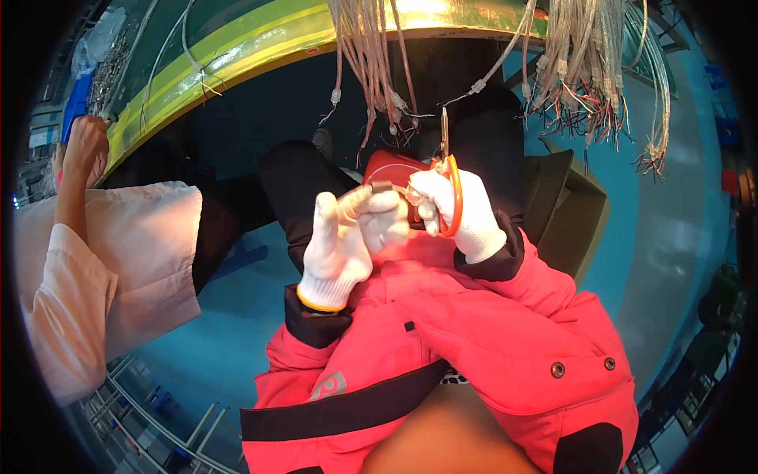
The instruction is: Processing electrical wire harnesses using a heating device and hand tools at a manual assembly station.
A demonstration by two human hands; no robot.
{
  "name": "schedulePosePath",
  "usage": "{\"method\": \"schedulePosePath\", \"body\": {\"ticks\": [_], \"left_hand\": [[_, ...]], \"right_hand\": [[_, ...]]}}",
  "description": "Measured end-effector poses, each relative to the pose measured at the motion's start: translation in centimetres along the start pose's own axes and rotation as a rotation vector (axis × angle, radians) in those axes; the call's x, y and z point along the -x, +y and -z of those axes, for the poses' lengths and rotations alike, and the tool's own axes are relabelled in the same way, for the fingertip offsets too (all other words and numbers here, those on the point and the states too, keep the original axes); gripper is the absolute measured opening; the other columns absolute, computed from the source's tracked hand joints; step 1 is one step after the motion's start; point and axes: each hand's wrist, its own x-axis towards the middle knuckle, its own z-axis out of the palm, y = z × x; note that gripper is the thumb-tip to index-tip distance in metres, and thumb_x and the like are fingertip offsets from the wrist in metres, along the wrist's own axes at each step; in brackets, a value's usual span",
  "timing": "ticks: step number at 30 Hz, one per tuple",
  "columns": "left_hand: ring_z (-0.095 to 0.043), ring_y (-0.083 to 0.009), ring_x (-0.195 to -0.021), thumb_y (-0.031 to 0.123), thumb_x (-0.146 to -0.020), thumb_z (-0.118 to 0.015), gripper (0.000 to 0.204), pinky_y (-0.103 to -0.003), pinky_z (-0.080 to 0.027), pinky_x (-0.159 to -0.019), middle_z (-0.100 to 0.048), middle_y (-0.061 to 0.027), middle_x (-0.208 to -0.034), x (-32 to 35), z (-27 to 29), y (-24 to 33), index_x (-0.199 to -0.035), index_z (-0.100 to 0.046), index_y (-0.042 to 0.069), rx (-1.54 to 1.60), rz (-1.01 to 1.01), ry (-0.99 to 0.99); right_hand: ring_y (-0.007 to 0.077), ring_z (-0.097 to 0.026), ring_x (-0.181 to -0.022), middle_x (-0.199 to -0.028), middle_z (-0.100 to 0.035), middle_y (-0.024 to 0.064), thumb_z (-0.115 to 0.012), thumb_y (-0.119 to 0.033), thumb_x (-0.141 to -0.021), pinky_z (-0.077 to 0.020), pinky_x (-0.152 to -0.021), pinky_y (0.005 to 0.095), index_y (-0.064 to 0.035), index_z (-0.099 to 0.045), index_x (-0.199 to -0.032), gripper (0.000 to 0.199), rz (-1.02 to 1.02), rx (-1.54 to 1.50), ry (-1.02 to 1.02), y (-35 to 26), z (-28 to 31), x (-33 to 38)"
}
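Note:
My right hand (466,207), in a white knitted glove, is closed around scissors (455,193) with orange-red handles; their blades point up and away from me. To its left is my left hand (343,241), also in a white glove, with the fingers curled and somewhat blurred. A small dark block-like piece (381,187) sits at its fingertips; its exact kind is too small to make out. In the narrow gap between the hands is something clear and thin, partly hidden by the fingers. Below the hands lies the pink-red jacket on my lap.
Bundles of clear-sheathed cables (580,63) with bare coloured wire ends hang over the edge of the green-yellow bench (260,49). Just beyond my hands is a red container (387,164). A cardboard box (568,205) stands at right. At left a co-worker's arm (75,170) reaches the bench.

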Motion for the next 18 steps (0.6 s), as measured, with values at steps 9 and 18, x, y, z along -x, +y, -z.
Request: {"method": "schedulePosePath", "body": {"ticks": [9, 18], "left_hand": [[-0.06, -0.0166, -0.083, 0.013, -0.088, -0.053, 0.018, -0.028, -0.047, -0.071, -0.059, -0.0041, -0.097, -0.1, 0.7, -2.7, -0.104, -0.055, 0.005, -1.437, -0.218, 0.315], [-0.061, -0.0222, -0.07, 0.007, -0.086, -0.051, 0.009, -0.027, -0.048, -0.063, -0.06, -0.0075, -0.081, 0.8, -2.1, -2.7, -0.089, -0.059, 0.003, -1.513, -0.168, 0.312]], "right_hand": [[0.006, -0.041, -0.044, -0.056, -0.048, 0.0004, -0.055, -0.018, -0.087, -0.0309, -0.042, 0.0205, -0.0002, -0.057, -0.075, 0.021, 0.414, 0.261, -0.073, 2.9, 0.3, -1.5], [0.0056, -0.035, -0.038, -0.051, -0.041, -0.0024, -0.056, -0.018, -0.086, -0.0253, -0.038, 0.0214, -0.0001, -0.057, -0.074, 0.021, 0.011, -0.022, -0.007, 1.5, 0.6, 0.0]]}}
